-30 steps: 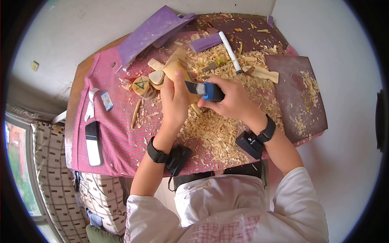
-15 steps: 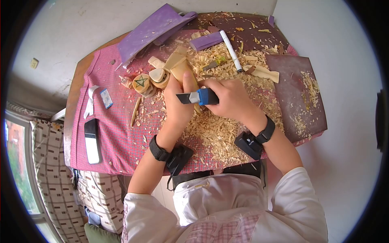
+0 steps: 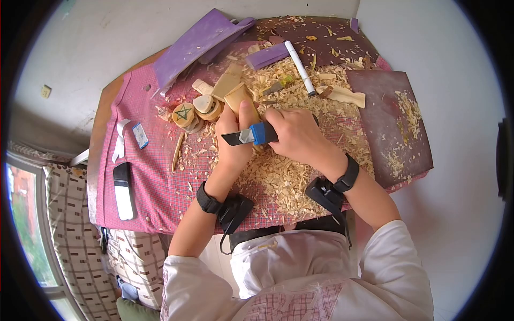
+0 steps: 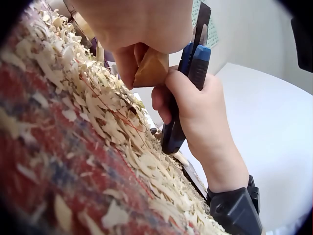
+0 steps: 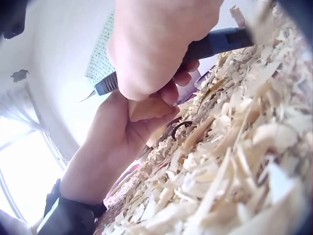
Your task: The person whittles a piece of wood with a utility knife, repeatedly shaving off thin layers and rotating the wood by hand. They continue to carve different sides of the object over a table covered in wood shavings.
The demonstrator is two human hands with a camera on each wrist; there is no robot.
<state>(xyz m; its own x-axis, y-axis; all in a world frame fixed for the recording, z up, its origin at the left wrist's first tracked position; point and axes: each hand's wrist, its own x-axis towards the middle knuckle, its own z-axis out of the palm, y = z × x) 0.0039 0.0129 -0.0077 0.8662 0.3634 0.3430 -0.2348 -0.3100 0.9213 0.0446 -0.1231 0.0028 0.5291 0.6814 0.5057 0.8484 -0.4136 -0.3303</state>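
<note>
In the head view my left hand (image 3: 233,144) grips a pale carved piece of wood (image 3: 241,97), thumb laid along it. My right hand (image 3: 300,135) holds a blue-and-black utility knife (image 3: 260,133), its dark blade (image 3: 235,138) out and pointing left across the left hand. The right wrist view has the wood's pale end (image 5: 149,108) showing between the two hands, which are close together. Seen from the left wrist, the right fingers wrap the knife handle (image 4: 173,129) while the blade points up. Left of the wood stand round wooden pieces, one marked with a green star (image 3: 183,113).
Wood shavings (image 3: 292,182) cover much of the checked cloth (image 3: 155,187). A white marker (image 3: 300,68), purple sheets (image 3: 198,45) and a brown board (image 3: 393,123) lie around. A phone (image 3: 124,190) and a small blue-white packet (image 3: 140,136) are at the left.
The knife has swung from beside the wood to over my left hand, its blade now further left and lower. The right hand has shifted slightly with it. The left hand still holds the wood.
</note>
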